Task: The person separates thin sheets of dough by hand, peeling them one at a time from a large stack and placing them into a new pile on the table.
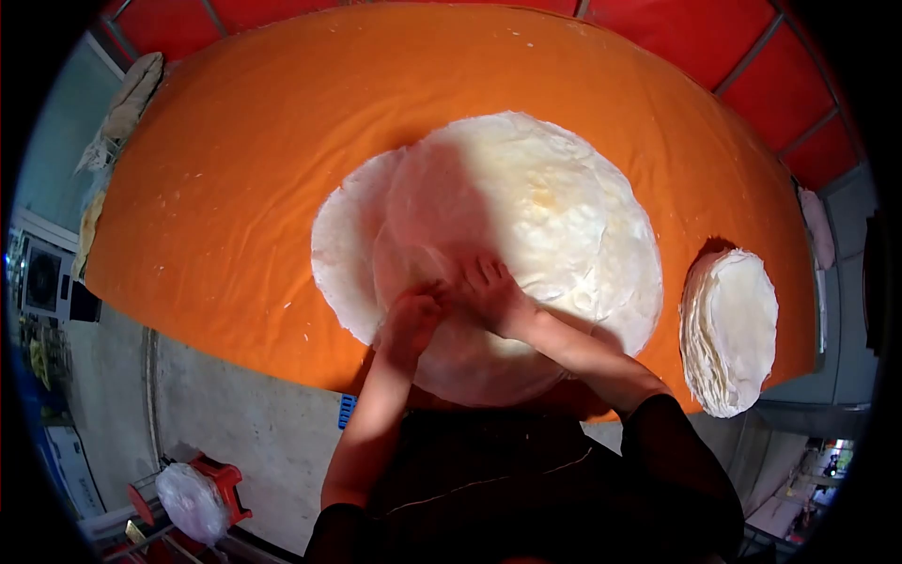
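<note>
Large, thin, pale flatbreads lie overlapped on an orange cloth, a lighter round sheet reaching out at the left. My left hand is closed over them, its fingers curled together and seemingly pinching a flatbread; the exact grip is in shadow. Just to its right, my right hand rests palm down on the flatbread with its fingers spread. Both hands are close together near the middle of the breads, and the shadow of my head and arms darkens that part.
The orange cloth covers a wide, rounded table. A stack of folded or layered flatbreads sits at its right edge. Red padded panels border the far side. A red stool bearing a plastic-wrapped bundle stands on the floor, lower left.
</note>
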The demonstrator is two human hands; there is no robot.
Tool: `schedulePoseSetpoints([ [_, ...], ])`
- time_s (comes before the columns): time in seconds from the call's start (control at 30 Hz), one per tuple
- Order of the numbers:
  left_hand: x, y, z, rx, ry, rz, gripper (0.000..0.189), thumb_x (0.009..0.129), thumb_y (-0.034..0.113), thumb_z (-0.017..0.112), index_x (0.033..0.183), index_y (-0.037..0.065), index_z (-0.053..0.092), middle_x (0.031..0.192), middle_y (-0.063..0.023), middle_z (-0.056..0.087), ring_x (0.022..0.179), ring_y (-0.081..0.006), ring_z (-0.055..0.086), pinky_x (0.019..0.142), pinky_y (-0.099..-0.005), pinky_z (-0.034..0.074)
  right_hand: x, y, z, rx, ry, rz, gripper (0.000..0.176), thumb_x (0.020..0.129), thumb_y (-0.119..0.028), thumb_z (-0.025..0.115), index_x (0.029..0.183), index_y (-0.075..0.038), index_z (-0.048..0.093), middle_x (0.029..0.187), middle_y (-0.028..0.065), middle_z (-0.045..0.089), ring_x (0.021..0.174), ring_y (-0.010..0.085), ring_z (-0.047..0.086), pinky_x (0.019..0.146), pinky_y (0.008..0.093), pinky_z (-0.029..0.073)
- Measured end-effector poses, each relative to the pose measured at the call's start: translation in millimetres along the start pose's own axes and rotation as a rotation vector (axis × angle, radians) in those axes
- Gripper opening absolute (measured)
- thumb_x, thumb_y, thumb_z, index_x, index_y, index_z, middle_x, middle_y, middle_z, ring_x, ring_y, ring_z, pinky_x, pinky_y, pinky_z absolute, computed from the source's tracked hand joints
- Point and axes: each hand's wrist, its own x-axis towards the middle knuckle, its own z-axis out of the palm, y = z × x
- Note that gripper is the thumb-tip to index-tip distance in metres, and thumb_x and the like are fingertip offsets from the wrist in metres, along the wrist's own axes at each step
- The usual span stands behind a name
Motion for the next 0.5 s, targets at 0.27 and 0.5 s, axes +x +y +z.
schedulePoseSetpoints([
  [0.27,-5,1,31,-0.041,-0.124,0.098,0.058,0.059,-0.015,0.041,0.115,-0.001,0.041,0.111,-0.0164,0.05,0.102,-0.0314,0.049,0.087,-0.0406,0.043,-7,-1,-12,0.338,0.052,0.255,0.043,0.066,-0.011,0.055,0.107,0.002,0.049,0.111,0.0165,0.048,0.105,0.0323,0.043,0.088,0.0459,0.035],
  [0.5,-15,15,31,0.055,0.061,0.203,0.048,0.063,-0.012,0.043,0.109,-0.001,0.046,0.108,-0.014,0.052,0.097,-0.0283,0.052,0.086,-0.0384,0.043,17,61,-1,0.675,-0.092,0.364,0.031,0.068,-0.003,0.052,0.098,-0.005,0.059,0.097,0.0159,0.059,0.089,0.0305,0.056,0.076,0.036,0.045],
])
